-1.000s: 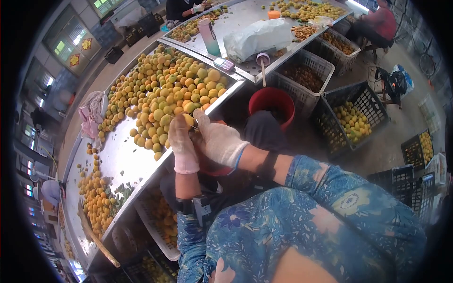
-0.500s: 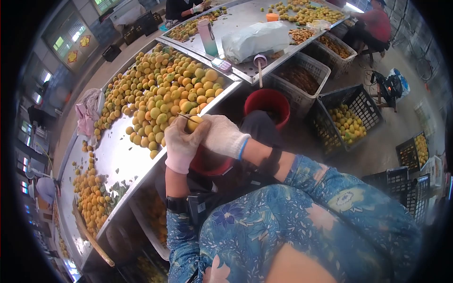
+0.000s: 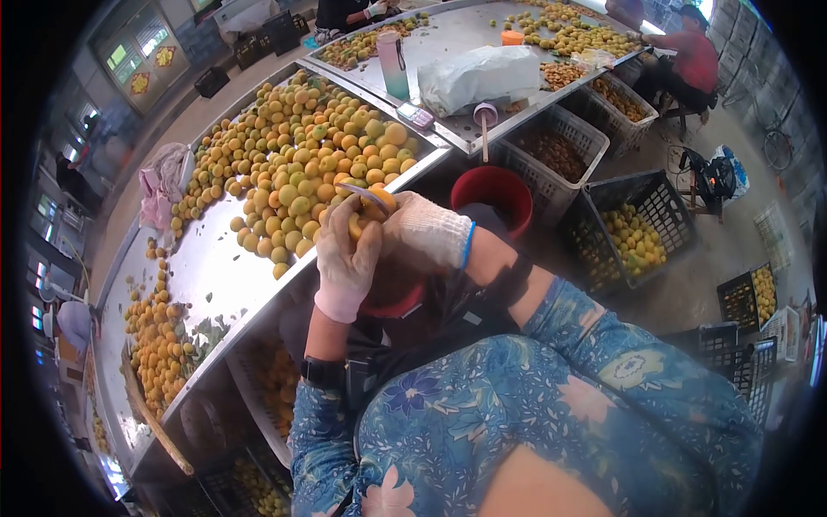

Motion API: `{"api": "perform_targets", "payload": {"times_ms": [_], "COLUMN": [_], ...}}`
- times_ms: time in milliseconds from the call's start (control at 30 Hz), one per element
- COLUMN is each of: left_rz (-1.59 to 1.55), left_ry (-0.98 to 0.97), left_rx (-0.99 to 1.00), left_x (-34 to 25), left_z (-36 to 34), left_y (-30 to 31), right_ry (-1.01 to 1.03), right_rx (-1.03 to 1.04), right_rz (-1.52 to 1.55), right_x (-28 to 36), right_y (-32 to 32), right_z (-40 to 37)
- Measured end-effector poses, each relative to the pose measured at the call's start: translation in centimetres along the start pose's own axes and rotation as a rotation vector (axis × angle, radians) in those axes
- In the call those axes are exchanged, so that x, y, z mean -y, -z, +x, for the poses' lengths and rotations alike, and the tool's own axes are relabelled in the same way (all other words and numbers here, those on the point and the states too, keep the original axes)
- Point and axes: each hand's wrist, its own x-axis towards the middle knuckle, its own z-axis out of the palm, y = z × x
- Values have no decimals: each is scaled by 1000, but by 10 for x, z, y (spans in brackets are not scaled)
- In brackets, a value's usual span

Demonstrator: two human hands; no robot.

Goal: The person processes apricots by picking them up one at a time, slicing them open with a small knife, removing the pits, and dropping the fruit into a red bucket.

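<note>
My left hand (image 3: 345, 254), in a pale glove, cups a yellow-orange apricot (image 3: 360, 222) at the edge of a steel table (image 3: 215, 276). My right hand (image 3: 426, 231), in a white knit glove with a blue cuff, grips a small knife (image 3: 363, 191) whose blade lies across the top of the fruit. The fruit looks split, with an orange half showing by the blade. Just beyond my hands a big heap of apricots (image 3: 301, 164) covers the table.
A red bucket (image 3: 494, 191) stands below the table's corner; white crates (image 3: 560, 146) and a black crate of fruit (image 3: 633, 228) lie to its right. A second table holds a bottle (image 3: 395, 65) and white bag (image 3: 487, 73). People sit at the far side.
Both hands rose slightly with the fruit. The knife has worked from the fruit's side to lie across its top, and the fruit has opened.
</note>
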Motion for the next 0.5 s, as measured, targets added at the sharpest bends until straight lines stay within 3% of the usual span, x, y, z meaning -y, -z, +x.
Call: {"api": "perform_targets", "payload": {"times_ms": [67, 100, 167, 233, 300, 500], "left_rz": [-1, -100, -63, -27, -557, -480], "left_ry": [-42, 73, 6, -60, 387, 454], "left_rx": [-42, 6, 12, 17, 74, -3], "left_x": [1, 1, 7, 9, 7, 16], "left_z": [-7, -7, -8, -8, -8, -8], "left_y": [-3, -2, -2, 0, 2, 4], "right_ry": [-286, -288, -478, -445, -413, -387], "right_rx": [-144, -143, -236, -218, -199, -208], "right_rz": [201, 204, 229, 237, 245, 510], "right_x": [49, 69, 93, 89, 82, 76], "right_y": [-1, -4, -8, -5, -3, -13], "right_z": [-22, -28, -33, -32, -29, -24]}}
